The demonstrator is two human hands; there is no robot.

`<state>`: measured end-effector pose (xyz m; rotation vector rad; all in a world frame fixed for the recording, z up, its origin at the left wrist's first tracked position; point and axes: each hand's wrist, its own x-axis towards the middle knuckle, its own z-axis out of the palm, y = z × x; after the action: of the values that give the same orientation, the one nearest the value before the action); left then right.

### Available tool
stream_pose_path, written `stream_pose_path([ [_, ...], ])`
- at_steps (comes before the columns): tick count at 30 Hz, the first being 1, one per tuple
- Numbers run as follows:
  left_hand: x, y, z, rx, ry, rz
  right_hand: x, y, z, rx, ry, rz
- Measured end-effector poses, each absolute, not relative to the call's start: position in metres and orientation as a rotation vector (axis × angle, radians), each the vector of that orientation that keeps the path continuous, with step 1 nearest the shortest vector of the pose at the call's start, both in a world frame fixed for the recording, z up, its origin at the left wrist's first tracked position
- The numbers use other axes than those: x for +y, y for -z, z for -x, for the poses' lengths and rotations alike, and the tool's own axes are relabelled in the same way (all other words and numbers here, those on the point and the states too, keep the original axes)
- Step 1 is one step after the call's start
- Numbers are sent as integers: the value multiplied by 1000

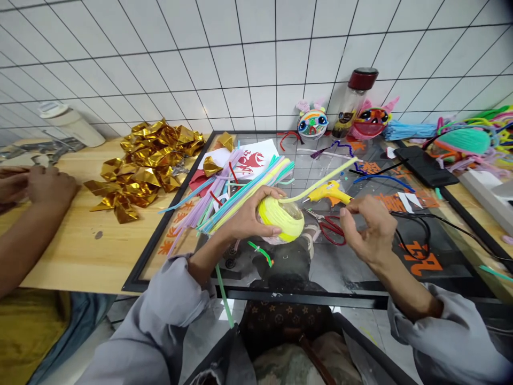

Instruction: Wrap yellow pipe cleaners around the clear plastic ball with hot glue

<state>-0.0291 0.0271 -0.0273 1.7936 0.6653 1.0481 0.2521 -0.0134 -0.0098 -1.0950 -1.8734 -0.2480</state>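
Note:
My left hand [256,216] is closed around a rounded clear form wrapped in bright yellow fuzzy stems, a yellow-wrapped ball [285,220]. From its top a loose pale yellow pipe cleaner [324,180] sticks out to the upper right. My right hand [371,227] hovers to the right with fingers loosely curled and thumb apart; nothing shows in it. Close to its fingertips lies a yellow glue gun [331,192]. Red-handled scissors [332,230] rest between the two hands. Behind my left hand is a bundle of pastel pipe cleaners [248,190].
Gold foil pieces [148,166] lie to the left, near a co-worker's hands [50,184]. Along the wall stand two decorated animal-faced balls [312,123] and a red-lidded bottle [356,101]. A phone [425,166] and black cable [417,230] are at the right.

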Motion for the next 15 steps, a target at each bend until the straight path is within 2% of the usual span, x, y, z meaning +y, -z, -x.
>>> stream_pose_path([
  [7,29,30,28,663,-1054,-1705,9,21,-268,-2034,335,1424],
  [10,30,30,28,666,-1049,-1715,28,12,-264,-2224,410,1753],
  [12,29,29,28,674,-1050,-1712,39,7,-260,-2309,334,1952],
  [15,28,27,28,689,-1049,-1691,50,7,-259,-2335,202,2025],
])
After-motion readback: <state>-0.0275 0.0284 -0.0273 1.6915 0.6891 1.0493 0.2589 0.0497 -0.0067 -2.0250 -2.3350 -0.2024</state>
